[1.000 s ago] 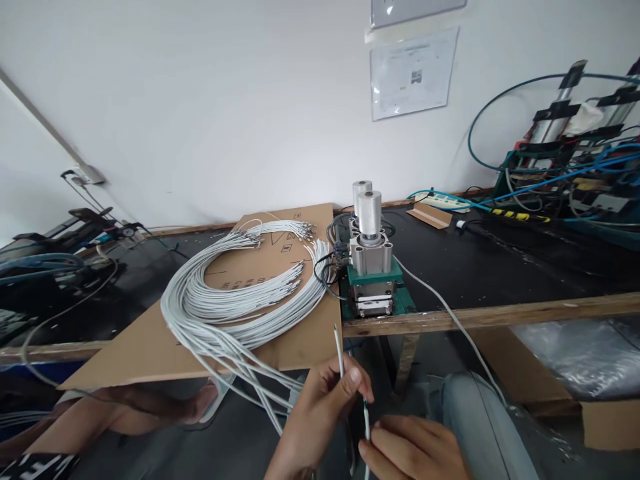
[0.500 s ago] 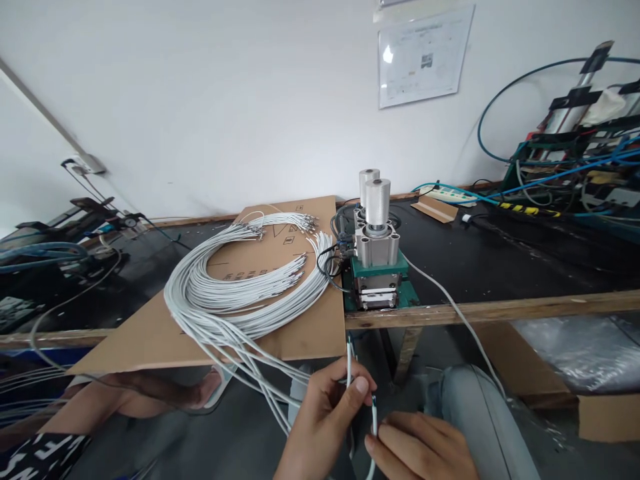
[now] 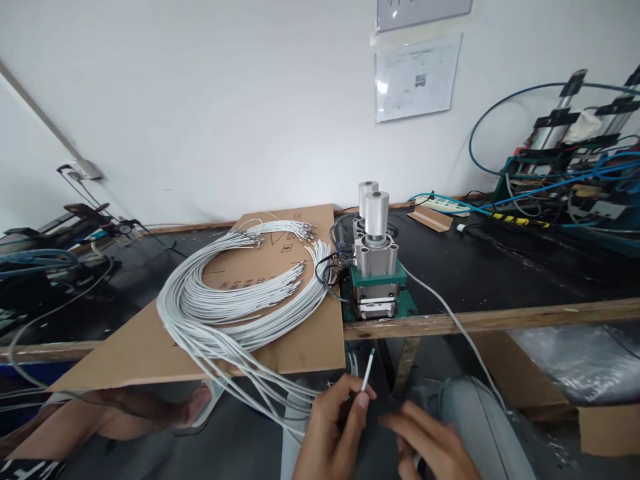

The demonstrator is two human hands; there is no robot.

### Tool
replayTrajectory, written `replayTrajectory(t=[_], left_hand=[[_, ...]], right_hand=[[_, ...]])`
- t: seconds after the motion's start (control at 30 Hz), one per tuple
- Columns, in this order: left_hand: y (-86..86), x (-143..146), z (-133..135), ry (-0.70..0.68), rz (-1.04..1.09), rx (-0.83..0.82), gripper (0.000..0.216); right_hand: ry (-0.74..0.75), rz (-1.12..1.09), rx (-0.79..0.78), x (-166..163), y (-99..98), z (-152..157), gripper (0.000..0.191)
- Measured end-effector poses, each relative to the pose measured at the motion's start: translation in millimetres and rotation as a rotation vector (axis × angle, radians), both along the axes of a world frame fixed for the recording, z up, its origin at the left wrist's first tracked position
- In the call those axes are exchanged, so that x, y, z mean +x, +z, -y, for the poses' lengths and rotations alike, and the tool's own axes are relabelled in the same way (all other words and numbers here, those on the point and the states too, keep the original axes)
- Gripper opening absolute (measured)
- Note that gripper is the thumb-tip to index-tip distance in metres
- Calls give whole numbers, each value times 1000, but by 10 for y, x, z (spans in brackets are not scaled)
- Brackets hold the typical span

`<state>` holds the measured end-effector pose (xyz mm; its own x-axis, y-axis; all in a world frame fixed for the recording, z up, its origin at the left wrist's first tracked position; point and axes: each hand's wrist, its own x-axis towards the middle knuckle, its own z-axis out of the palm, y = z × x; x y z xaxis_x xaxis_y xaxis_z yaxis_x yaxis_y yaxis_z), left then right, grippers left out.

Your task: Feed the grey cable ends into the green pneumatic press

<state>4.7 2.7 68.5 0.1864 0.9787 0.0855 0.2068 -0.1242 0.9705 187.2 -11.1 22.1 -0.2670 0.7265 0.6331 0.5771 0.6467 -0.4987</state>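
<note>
- The left hand [image 3: 337,430] had its thumb and index fingers clamped on a white cable [image 3: 368,373], whose green-tipped end stuck up past the grip, below the front edge of the desk.
- The right hand [image 3: 433,440] was just beside it and slightly blurred; its fingers [image 3: 403,427] stood apart from the thumb, with no cable seen between them (whether the shadowed palm held anything could not be told).
- With such a short end showing, the cable could twist or slip if the pinch slackened, and the tip could be bent if the right fingers knocked it.
- Loose strands [image 3: 270,393] hung over the cardboard edge towards the left hand; a sideways pull by the wrist could snag them and drag others along.
- A thin grey cord [image 3: 450,310] sloped down past the right knee [image 3: 465,413]; a leg shifting against it could tug it.
- Farther back, the coiled bundle [image 3: 180,300] lay on a cardboard sheet [image 3: 135,353] overhanging the desk [image 3: 500,273]. Too much pull on the strands could tip or slide the sheet.
- Just beside the sheet stood a metal press [image 3: 377,260] with knurled cylinders; cable ends near its hoses could catch if the bundle shifted.
</note>
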Motion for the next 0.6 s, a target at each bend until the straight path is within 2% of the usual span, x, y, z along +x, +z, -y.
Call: replayTrajectory(t=[0.1, 0.2, 0.37, 0.47, 0.6], left_hand=[[-99, 36, -35, -28, -66, 122, 36], [-251, 68, -71, 15, -144, 235, 34], [-408, 114, -91, 69, -201, 330, 30], [-427, 146, -85, 104, -228, 393, 25], [-449, 171, -84, 134, -270, 416, 22]], right_hand=[[-55, -355, -291, -95, 202, -73, 22], [-52, -616, -427, -254, 330, -200, 23], [-59, -986, -609, -461, 262, -327, 35], [-107, -1105, -613, -530, 238, -326, 36], [-159, -1139, -565, -602, 284, -342, 34]])
